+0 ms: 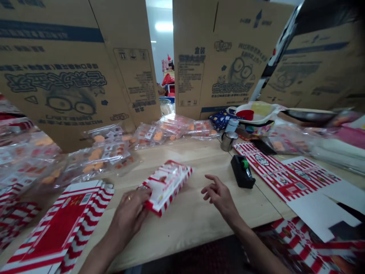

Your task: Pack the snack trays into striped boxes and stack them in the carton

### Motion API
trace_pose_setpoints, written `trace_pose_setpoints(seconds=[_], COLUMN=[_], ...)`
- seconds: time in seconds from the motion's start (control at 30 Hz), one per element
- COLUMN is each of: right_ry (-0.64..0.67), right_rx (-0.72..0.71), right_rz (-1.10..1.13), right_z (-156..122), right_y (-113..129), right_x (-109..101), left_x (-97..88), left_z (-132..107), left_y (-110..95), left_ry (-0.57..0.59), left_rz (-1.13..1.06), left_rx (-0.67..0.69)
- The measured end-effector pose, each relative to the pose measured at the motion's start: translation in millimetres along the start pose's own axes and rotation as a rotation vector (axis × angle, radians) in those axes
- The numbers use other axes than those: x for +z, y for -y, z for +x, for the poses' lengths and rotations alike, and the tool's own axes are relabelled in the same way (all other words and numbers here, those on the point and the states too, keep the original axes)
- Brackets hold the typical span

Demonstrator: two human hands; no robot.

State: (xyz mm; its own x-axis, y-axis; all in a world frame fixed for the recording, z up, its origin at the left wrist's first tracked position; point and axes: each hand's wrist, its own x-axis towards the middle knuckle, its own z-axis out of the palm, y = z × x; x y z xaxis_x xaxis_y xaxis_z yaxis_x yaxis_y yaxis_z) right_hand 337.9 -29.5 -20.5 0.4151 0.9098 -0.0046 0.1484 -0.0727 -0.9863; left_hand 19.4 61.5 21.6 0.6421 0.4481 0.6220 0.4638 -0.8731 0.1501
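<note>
The packet (169, 184) at 7 o'clock is glossy; the bags (98, 154) at 9 o'clock are shiny plastic. The table (182, 232) is smooth, wood-grained; the cup (228, 142) at 3 o'clock is metal.

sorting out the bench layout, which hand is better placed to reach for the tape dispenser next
Likely the right hand: it looks free and is nearer the black tape dispenser, while the left hand holds the red-and-white striped box.
</note>
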Motion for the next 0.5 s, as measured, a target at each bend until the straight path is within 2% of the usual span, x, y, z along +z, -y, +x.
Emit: trace_pose_setpoints(seconds=[0.03,0.1,0.17,0.2,0.27,0.3,0.33,0.37,0.4,0.5], right_ry=[-0.016,-0.022,-0.017,-0.023,-0.037,-0.046,-0.056,-0.066,-0.076,-0.09], right_rx=[0.002,-0.007,-0.026,-0.038,-0.066,-0.083,-0.104,-0.128,-0.155,-0.254], right_rz=[-0.079,-0.272,-0.441,-0.502,-0.565,-0.604,-0.67,-0.762,-0.871,-1.154], right_z=[12.5,38.4,62.9,74.0,92.2,99.0,104.3,108.2,111.0,116.8], right_y=[-5.3,-13.4,-19.5,-22.7,-31.6,-38.0,-45.9,-55.2,-65.5,-97.0], right_x=[-6.9,-16.1,-17.2,-14.4,-2.9,4.8,13.0,20.7,27.2,36.3], left_x=[9.1,21.1,20.7,16.1,1.9,-6.1,-13.8,-20.9,-27.1,-40.6], left_z=[-19.0,-49.2,-60.1,-56.2,-31.2,-12.5,7.9,27.9,45.8,77.1], left_y=[4.6,10.8,15.5,19.2,34.3,47.6,65.4,87.3,112.4,190.3], left_ry=[0.072,0.288,0.41,0.42,0.357,0.306,0.254,0.222,0.189,0.114], left_rz=[-0.008,0.013,0.003,-0.016,-0.061,-0.056,-0.033,0.02,0.088,0.251], left_rx=[0.003,-0.06,-0.154,-0.197,-0.298,-0.38,-0.523,-0.731,-0.861,-1.158])
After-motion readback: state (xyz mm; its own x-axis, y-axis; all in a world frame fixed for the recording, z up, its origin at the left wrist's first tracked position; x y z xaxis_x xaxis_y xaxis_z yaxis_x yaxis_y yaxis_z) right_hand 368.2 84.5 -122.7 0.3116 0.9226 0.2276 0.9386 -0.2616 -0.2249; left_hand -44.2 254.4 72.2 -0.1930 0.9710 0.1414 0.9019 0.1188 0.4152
